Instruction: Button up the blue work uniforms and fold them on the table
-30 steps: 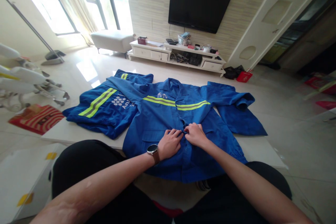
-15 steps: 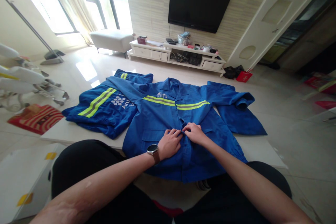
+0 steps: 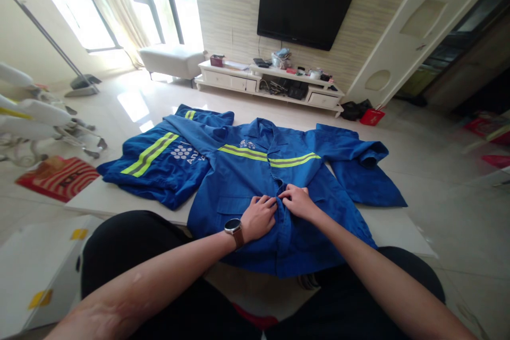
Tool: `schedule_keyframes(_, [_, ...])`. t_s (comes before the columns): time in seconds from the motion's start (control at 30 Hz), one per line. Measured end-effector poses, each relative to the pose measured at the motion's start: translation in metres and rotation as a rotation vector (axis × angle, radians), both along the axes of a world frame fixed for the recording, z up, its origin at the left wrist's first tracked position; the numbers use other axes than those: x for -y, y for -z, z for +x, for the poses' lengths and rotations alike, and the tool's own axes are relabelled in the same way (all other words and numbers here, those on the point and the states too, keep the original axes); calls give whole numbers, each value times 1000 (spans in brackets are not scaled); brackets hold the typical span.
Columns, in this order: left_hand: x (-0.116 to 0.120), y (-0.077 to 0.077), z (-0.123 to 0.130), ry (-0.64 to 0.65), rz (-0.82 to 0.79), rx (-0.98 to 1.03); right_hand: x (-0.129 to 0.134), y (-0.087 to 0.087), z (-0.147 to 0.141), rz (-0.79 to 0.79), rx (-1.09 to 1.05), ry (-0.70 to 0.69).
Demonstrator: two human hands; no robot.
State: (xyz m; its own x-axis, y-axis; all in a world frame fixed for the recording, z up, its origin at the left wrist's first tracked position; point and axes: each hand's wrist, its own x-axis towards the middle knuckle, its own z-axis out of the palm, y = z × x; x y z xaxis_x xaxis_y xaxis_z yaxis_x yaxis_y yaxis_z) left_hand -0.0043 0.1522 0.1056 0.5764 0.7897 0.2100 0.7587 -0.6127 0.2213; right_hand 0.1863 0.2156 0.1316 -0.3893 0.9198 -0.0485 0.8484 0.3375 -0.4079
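Observation:
A blue work jacket [image 3: 247, 180] with yellow-and-grey reflective stripes lies front up, collar away from me, on a low white table. My left hand [image 3: 258, 218], a watch on its wrist, rests on the lower front with its fingertips closed at the placket edge. From the other side my right hand [image 3: 297, 202] pinches the placket [image 3: 281, 228] and lifts its edge slightly. The two hands' fingertips almost meet, and any button between them is hidden. Above my fingers the front gapes a little.
Another folded blue garment [image 3: 159, 164] with white print lies left, and more blue cloth [image 3: 366, 180] lies right under the sleeve. The white table [image 3: 394, 231] shows at its right end. A red striped bag [image 3: 58, 178] and a white box [image 3: 43, 271] stand at the left.
My right hand has shifted up slightly and pulled the placket edge up, so the flap stands more open beneath it. My left hand stays in about the same place.

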Motion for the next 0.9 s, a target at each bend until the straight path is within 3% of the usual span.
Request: schedule_keyframes(0.9, [0, 2, 0, -3, 23, 17, -10, 8, 1, 48, 13, -126])
